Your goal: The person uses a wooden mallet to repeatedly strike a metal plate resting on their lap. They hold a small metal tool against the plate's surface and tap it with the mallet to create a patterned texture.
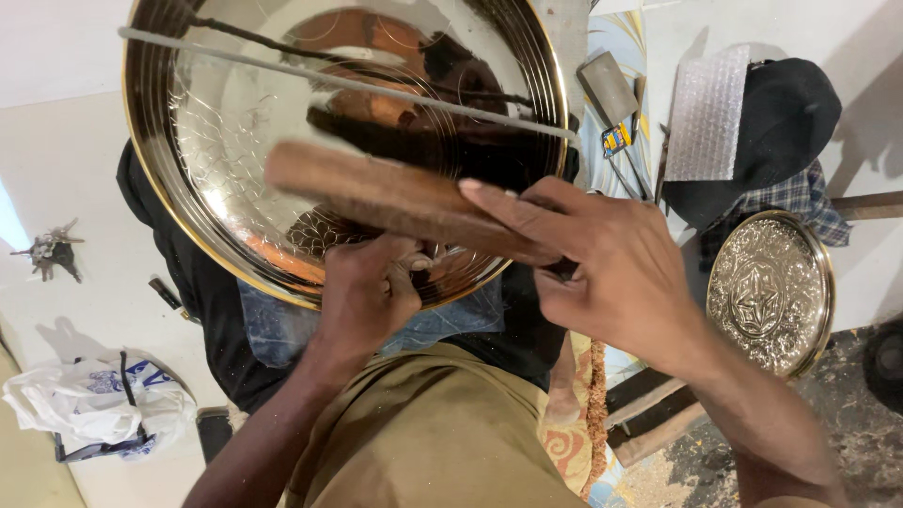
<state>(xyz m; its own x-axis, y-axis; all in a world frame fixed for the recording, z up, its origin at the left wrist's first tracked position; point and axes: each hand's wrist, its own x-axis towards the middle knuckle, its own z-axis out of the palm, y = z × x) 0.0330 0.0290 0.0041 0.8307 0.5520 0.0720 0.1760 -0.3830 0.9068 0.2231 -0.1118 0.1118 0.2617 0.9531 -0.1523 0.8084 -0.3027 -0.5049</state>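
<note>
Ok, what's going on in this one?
A person is working on a large shiny brass tray propped on their lap. The right hand grips a wooden mallet, blurred with motion, over the tray. The left hand is bunched at the tray's lower rim, apparently pinching a small tool, though it is hard to make out. A finished embossed round tray lies on the floor to the right, beside a black cap.

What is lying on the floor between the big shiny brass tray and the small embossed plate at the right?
In the head view, between the brass tray and the embossed plate comes the right hand, gripping a wooden mallet.
</note>
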